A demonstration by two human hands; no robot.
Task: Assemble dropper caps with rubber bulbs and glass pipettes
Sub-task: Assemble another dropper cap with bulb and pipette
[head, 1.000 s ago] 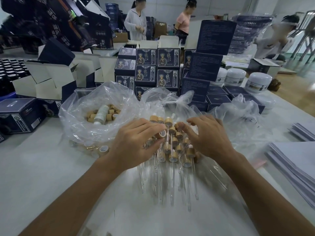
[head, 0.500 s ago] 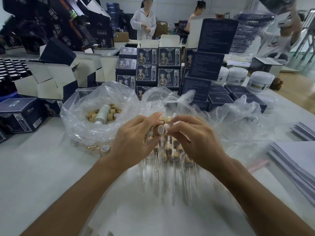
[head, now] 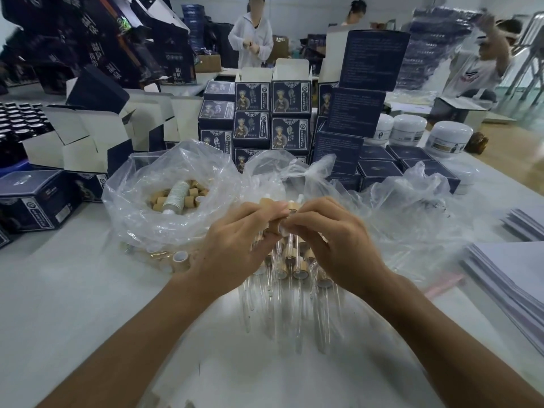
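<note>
My left hand [head: 235, 240] pinches a tan bamboo dropper cap [head: 275, 226] at its fingertips. My right hand [head: 329, 240] meets it from the right and pinches a white rubber bulb [head: 285, 230] against the cap's end. Below the hands lies a pile of assembled droppers [head: 291, 272], tan caps on top and glass pipettes [head: 297, 313] pointing toward me. A clear plastic bag [head: 141, 207] at the left holds loose tan caps [head: 188, 195] and a white roll. A single cap [head: 180, 257] lies on the table beside the bag.
Dark blue printed boxes [head: 273, 113] stand stacked behind the bags, open cartons [head: 76, 139] at the left, white jars [head: 447, 139] at the back right. Stacked white sheets [head: 512, 278] lie at the right edge. Crumpled clear plastic [head: 412, 207] spreads right of my hands. People stand in the background.
My hands rose from the dropper pile and came together; the left now holds a cap, and the right pushes a bulb to it.
</note>
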